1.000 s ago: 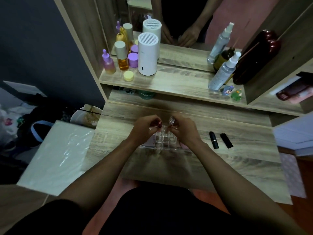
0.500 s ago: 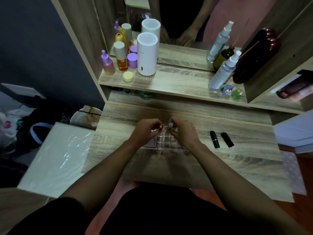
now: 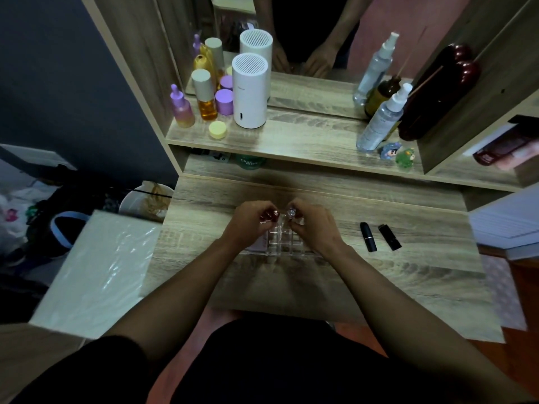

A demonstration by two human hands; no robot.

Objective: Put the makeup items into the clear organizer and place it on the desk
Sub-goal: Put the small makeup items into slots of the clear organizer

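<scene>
A clear organizer [image 3: 279,243] with small square compartments stands on the wooden desk [image 3: 379,275], mostly hidden under my hands. My left hand [image 3: 248,223] pinches a small dark red makeup item [image 3: 270,214] over the organizer's far left side. My right hand [image 3: 313,224] pinches a small clear-topped item [image 3: 291,212] over its far right side. Both items are upright and close together. Two black lipsticks [image 3: 368,237] [image 3: 389,237] lie on the desk to the right of the organizer.
The raised shelf behind holds a white cylinder device [image 3: 249,91], purple and amber bottles [image 3: 204,97], a yellow jar [image 3: 218,130], spray bottles [image 3: 382,121], a dark red object [image 3: 437,91] and two small figurines [image 3: 398,154]. A white plastic-wrapped box [image 3: 93,275] stands left of the desk.
Both hands stay over the organizer, holding the same two small items. They have lowered slightly toward the compartments; the view has barely shifted.
</scene>
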